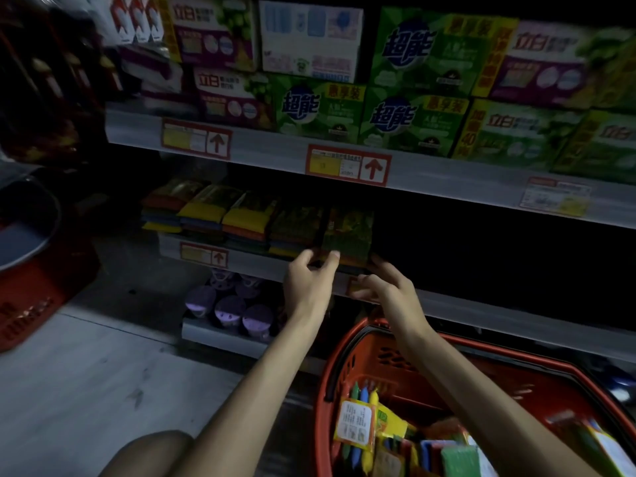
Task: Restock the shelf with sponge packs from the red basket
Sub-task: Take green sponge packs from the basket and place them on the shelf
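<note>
Head-camera footage was taken with both arms stretched toward the middle shelf (481, 306). A sponge pack (347, 232) at the right end of the row was gripped from either side: the left hand (306, 280) was curled at its lower left corner and the right hand (382, 284) at its lower right. Several stacked sponge packs (213, 215) were seen left of the hands, dark bare shelf to their right. More packs (395, 432) were left in the red basket (330, 366) below the forearms, so the restocking was judged partly done.

Green boxes (409, 125) read 超能; purple boxes (234, 101) 立白.
</note>
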The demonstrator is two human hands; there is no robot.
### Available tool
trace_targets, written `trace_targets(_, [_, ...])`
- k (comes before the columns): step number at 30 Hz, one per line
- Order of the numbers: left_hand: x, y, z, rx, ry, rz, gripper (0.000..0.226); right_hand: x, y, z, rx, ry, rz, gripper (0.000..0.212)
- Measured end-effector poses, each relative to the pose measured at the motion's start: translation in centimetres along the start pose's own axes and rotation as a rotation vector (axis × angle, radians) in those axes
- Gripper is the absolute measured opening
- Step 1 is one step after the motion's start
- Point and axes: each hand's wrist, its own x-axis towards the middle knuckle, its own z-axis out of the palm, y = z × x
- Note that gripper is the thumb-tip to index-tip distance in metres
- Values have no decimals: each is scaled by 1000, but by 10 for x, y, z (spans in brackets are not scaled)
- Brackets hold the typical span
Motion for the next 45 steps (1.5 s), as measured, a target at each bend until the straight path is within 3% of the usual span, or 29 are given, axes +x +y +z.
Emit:
trace_targets(14, [-5, 6, -6, 84, 26, 19, 53, 4, -8, -1, -72, -115, 36, 70])
trace_targets(19, [-4, 5, -8, 102, 40, -3, 42, 7, -8, -5, -52, -74, 43, 69])
trace_targets(27, [-7, 8, -13, 136, 24, -38, 41, 6, -10, 3, -49, -115, 47, 71])
trace_targets(39, [-5, 6, -15, 105, 25, -32, 42, 12, 2, 7, -7, -47, 19, 68])
trace_targets(45, [-3, 2, -18, 95, 8, -26, 43, 13, 0, 4, 16, -47, 22, 59])
